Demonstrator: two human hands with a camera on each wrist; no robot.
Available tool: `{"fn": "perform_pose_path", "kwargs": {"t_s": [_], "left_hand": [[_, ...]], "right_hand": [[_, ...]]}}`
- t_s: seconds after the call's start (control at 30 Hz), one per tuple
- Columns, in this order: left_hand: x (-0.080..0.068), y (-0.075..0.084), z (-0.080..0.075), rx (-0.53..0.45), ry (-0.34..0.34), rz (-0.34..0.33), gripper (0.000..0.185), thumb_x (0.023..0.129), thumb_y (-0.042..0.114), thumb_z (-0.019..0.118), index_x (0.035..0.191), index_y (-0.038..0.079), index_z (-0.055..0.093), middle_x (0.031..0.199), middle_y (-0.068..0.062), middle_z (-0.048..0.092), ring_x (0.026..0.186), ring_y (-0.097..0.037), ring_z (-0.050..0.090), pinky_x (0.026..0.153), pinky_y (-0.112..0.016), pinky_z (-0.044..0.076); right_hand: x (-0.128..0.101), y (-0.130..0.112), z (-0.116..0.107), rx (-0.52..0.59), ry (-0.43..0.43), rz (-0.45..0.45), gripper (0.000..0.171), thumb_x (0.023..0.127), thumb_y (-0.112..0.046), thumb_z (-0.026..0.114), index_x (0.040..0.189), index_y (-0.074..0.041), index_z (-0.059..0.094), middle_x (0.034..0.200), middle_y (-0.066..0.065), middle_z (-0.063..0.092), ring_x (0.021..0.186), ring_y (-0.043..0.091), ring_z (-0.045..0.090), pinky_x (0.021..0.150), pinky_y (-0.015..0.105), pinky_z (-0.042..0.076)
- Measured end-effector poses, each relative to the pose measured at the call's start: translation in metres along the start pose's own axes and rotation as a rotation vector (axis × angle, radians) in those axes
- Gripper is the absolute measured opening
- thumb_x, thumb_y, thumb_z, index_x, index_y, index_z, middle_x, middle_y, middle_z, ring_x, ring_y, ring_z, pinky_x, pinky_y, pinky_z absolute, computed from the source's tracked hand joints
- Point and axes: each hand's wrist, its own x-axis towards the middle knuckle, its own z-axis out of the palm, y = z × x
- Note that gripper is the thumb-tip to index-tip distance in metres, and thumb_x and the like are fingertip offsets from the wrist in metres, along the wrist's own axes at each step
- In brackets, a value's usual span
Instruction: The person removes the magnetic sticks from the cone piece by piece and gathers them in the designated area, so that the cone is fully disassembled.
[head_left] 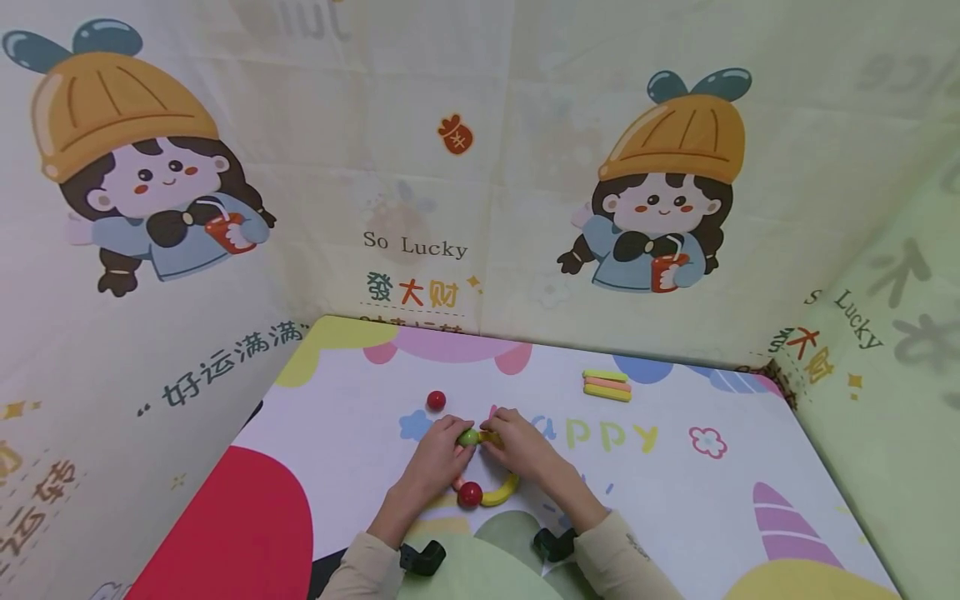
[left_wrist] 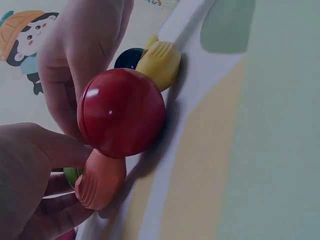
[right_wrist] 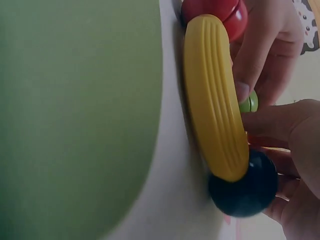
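A ring of toy balls and curved ridged sticks lies before me. On its near side are a glossy red ball (head_left: 470, 495), a yellow curved stick (head_left: 501, 492) and an orange stick (left_wrist: 102, 180). A dark blue ball (right_wrist: 245, 185) sits at the other end of the yellow stick. At the far side my left hand (head_left: 435, 457) pinches a green ball (head_left: 469, 437) between thumb and fingers. Against that ball, my right hand (head_left: 519, 448) holds a second yellow stick (head_left: 489, 437), its fingers covering much of it.
Beyond the hands lies a loose red ball (head_left: 437, 401). Several sticks (head_left: 607, 386), yellow and orange, lie side by side at the back of the printed tabletop (head_left: 345, 450). Patterned cloth walls (head_left: 525, 250) enclose the table at the back and sides.
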Motion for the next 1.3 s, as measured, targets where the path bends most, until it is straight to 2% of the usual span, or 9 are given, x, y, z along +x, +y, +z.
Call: {"fn": "perform_pose_path", "kwargs": {"t_s": [0.07, 0.17, 0.27, 0.4, 0.57, 0.8, 1.0, 1.1, 1.3], "left_hand": [[-0.001, 0.000, -0.001, 0.004, 0.002, 0.007, 0.039, 0.091, 0.019, 0.073, 0.126, 0.003, 0.067, 0.115, -0.007, 0.066, 0.106, -0.022, 0.062, 0.098, -0.040, 0.056], [-0.002, 0.001, -0.001, 0.004, 0.015, 0.023, 0.038, 0.090, 0.016, 0.074, 0.125, 0.001, 0.067, 0.115, -0.008, 0.066, 0.105, -0.023, 0.062, 0.097, -0.041, 0.056], [-0.003, 0.001, -0.002, 0.002, 0.019, 0.025, 0.038, 0.090, 0.016, 0.074, 0.125, 0.001, 0.067, 0.115, -0.008, 0.066, 0.106, -0.023, 0.062, 0.097, -0.040, 0.056], [-0.003, 0.001, -0.003, 0.004, 0.008, 0.020, 0.039, 0.091, 0.018, 0.074, 0.126, 0.002, 0.067, 0.117, -0.007, 0.066, 0.107, -0.023, 0.062, 0.097, -0.040, 0.055], [-0.002, 0.002, -0.005, -0.015, 0.013, 0.017, 0.038, 0.090, 0.017, 0.074, 0.125, 0.003, 0.068, 0.117, -0.007, 0.066, 0.106, -0.023, 0.062, 0.097, -0.040, 0.055], [-0.003, 0.002, -0.005, 0.008, 0.036, 0.038, 0.035, 0.089, 0.015, 0.075, 0.121, 0.003, 0.069, 0.114, -0.008, 0.066, 0.104, -0.023, 0.063, 0.094, -0.041, 0.056], [-0.002, 0.004, -0.007, -0.002, 0.028, 0.023, 0.035, 0.089, 0.015, 0.075, 0.121, 0.003, 0.069, 0.114, -0.009, 0.066, 0.103, -0.023, 0.063, 0.095, -0.041, 0.056], [-0.002, 0.004, -0.008, -0.007, 0.017, 0.004, 0.036, 0.088, 0.016, 0.076, 0.121, 0.003, 0.069, 0.114, -0.009, 0.066, 0.103, -0.023, 0.063, 0.095, -0.041, 0.056], [-0.001, 0.005, -0.013, -0.041, 0.006, -0.086, 0.038, 0.088, 0.018, 0.077, 0.122, 0.003, 0.068, 0.117, -0.010, 0.065, 0.103, -0.022, 0.064, 0.096, -0.040, 0.057]], "right_hand": [[0.002, -0.002, 0.001, -0.013, -0.009, -0.004, 0.027, 0.092, -0.023, 0.072, 0.116, -0.009, 0.072, 0.109, 0.004, 0.068, 0.106, 0.018, 0.063, 0.107, 0.041, 0.050], [0.005, -0.004, 0.003, -0.024, -0.007, -0.011, 0.026, 0.092, -0.022, 0.073, 0.115, -0.010, 0.073, 0.109, 0.004, 0.069, 0.107, 0.020, 0.063, 0.109, 0.044, 0.048], [0.007, -0.004, 0.006, -0.043, 0.000, -0.014, 0.027, 0.091, -0.022, 0.074, 0.115, -0.011, 0.074, 0.109, 0.003, 0.069, 0.101, 0.017, 0.061, 0.103, 0.039, 0.053], [0.008, -0.004, 0.010, -0.066, 0.006, -0.014, 0.027, 0.092, -0.022, 0.073, 0.116, -0.012, 0.074, 0.111, 0.003, 0.069, 0.100, 0.016, 0.061, 0.098, 0.033, 0.055], [0.009, -0.004, 0.011, -0.044, 0.013, 0.003, 0.026, 0.092, -0.022, 0.072, 0.116, -0.012, 0.074, 0.112, 0.003, 0.069, 0.102, 0.017, 0.061, 0.098, 0.033, 0.056], [0.009, -0.008, 0.010, -0.036, 0.031, 0.009, 0.024, 0.093, -0.020, 0.071, 0.114, -0.010, 0.074, 0.112, 0.005, 0.071, 0.103, 0.019, 0.063, 0.099, 0.036, 0.055], [0.008, -0.010, 0.008, -0.050, 0.050, 0.010, 0.022, 0.093, -0.019, 0.070, 0.112, -0.009, 0.075, 0.109, 0.006, 0.071, 0.102, 0.020, 0.064, 0.100, 0.038, 0.055], [0.007, -0.010, 0.006, -0.055, 0.058, 0.052, 0.020, 0.093, -0.018, 0.070, 0.109, -0.008, 0.075, 0.103, 0.006, 0.069, 0.096, 0.021, 0.063, 0.095, 0.038, 0.056], [0.006, -0.005, 0.000, -0.033, 0.061, 0.160, 0.011, 0.091, -0.015, 0.070, 0.098, -0.008, 0.074, 0.092, 0.004, 0.063, 0.084, 0.017, 0.055, 0.082, 0.035, 0.057]]}}
